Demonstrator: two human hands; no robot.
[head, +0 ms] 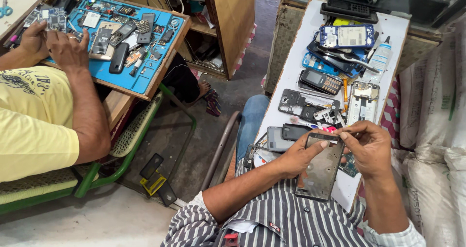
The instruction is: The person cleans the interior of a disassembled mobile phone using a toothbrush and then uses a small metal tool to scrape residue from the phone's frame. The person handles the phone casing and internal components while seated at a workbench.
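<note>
My left hand [297, 155] grips the left edge of an opened phone frame [321, 168], grey and rectangular, held upright over my lap. My right hand [370, 147] pinches the top right corner of the same frame with thumb and fingers. Just beyond it on the white board [301, 57] lie a dark back cover [296, 130], a grey phone chassis [297, 101] and a stripped phone body [363, 101].
Farther up the board lie a keypad phone [321, 81], blue circuit-board phones [347, 35] and a small white bottle [380, 57]. At left a person in a yellow shirt [29, 120] works over a blue mat [131, 77] covered with phone parts. White sacks [437, 130] stand at right.
</note>
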